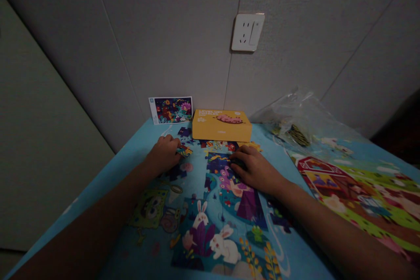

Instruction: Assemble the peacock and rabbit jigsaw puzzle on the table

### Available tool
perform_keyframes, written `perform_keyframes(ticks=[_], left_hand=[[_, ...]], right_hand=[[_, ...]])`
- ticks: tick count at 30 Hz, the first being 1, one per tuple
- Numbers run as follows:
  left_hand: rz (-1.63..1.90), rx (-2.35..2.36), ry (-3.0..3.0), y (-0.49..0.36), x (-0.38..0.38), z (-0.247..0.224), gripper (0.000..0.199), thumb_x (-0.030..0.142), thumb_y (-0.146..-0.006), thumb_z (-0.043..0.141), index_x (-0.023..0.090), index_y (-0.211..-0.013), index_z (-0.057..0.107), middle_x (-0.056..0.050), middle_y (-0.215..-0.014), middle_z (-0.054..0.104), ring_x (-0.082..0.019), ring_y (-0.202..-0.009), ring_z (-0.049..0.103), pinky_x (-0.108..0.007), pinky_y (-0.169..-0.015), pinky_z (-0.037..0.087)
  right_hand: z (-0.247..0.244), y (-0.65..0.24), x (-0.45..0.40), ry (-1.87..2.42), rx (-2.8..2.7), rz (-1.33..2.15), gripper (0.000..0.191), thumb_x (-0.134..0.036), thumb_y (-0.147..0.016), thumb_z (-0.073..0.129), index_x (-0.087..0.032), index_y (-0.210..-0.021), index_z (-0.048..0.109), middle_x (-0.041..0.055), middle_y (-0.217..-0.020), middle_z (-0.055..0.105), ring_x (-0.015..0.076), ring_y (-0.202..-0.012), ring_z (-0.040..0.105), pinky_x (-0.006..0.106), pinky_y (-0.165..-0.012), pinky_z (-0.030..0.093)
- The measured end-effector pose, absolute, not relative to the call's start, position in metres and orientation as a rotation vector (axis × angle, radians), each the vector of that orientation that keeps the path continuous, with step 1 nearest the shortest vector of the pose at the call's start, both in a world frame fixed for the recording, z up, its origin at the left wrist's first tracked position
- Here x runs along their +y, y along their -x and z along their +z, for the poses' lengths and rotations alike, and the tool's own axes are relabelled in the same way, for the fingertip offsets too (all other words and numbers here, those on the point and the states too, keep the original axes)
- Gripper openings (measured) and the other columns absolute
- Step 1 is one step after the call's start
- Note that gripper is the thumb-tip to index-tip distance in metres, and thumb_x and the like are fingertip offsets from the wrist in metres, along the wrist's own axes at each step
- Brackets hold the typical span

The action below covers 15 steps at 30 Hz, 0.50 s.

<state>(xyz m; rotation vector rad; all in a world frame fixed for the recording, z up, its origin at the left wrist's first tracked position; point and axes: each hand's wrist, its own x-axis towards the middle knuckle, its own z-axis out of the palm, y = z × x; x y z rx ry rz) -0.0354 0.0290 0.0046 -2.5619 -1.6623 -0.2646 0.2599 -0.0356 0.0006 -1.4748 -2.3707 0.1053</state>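
My left hand [166,151] pinches a jigsaw puzzle piece [184,151] with orange and teal markings, holding it left of the partly joined jigsaw puzzle [226,218]. Rabbits, a frog, plants and a stream show on the joined part. At the puzzle's upper right edge, my right hand [252,168] has its fingers curled downward. Something dark lies between its fingers and thumb, too shaded to name. Loose puzzle pieces [179,171] lie under and beside my left hand, and others [278,218] lie near my right forearm.
A yellow puzzle box [222,125] stands by the wall, with a picture card [173,110] leaning at its left. On the right are a clear plastic bag [295,118] with pieces inside and a farm-scene puzzle [361,197]. A blue patterned cloth [131,157] covers the table.
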Motion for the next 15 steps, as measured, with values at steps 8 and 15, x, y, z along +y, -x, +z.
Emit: perform_keyframes(ticks=[8,15], left_hand=[[-0.278,-1.626,2.539,0.0345,0.0292,0.0062,0.034,0.013,-0.075,0.05,0.012,-0.106,0.066,-0.014,-0.1,0.066,-0.028,-0.097,0.06,-0.038,-0.089,0.044],[-0.472,-1.61,2.64,0.0308,0.0299,0.0134,0.038,0.016,-0.083,0.044,0.02,-0.11,0.069,-0.006,-0.101,0.074,-0.025,-0.093,0.062,-0.037,-0.089,0.045]], right_hand=[[-0.0003,-0.2609,-0.0359,1.472,-2.382,0.099,0.026,-0.028,-0.091,0.054,-0.016,-0.109,0.069,0.0125,-0.1,0.06,0.0242,-0.096,0.057,0.038,-0.088,0.045],[0.0001,-0.2604,-0.0363,1.449,-2.375,0.105,0.026,-0.027,-0.091,0.054,-0.015,-0.108,0.069,0.0127,-0.1,0.059,0.0234,-0.094,0.057,0.037,-0.087,0.045]])
